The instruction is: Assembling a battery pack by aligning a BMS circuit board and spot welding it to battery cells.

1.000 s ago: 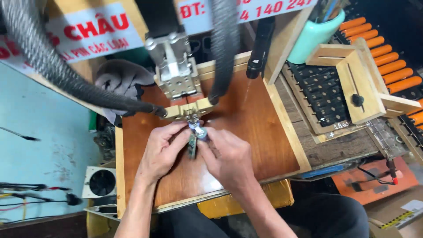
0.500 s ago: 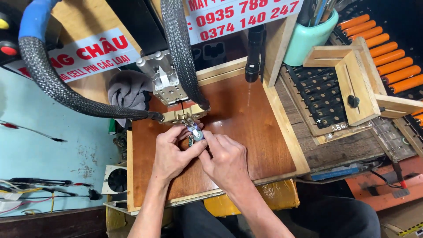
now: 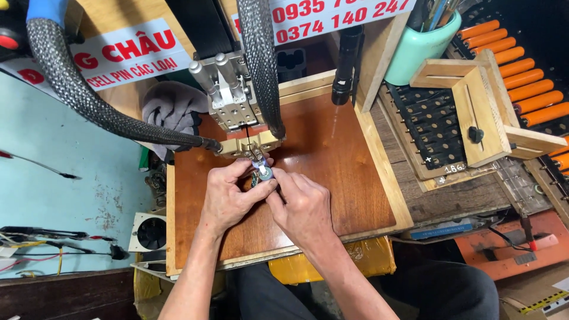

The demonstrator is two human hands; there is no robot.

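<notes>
— Where's the cell?

— Small round cell [image 3: 263, 173], centre frame, just under the welder head [image 3: 249, 145]. My left hand [image 3: 228, 198] and right hand [image 3: 302, 207] both pinch it, fingers closed on it.

— Axis?

— Looks upright, end cap facing up toward the electrodes; left thumb nearer. Wooden tabletop [image 3: 332, 178] beneath.

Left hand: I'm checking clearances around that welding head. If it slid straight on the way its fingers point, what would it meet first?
The left hand points up and right. Just beyond the small round cell it pinches with the right hand hang the welder's electrode tips. Those likely come first, though depth is unclear.
</notes>
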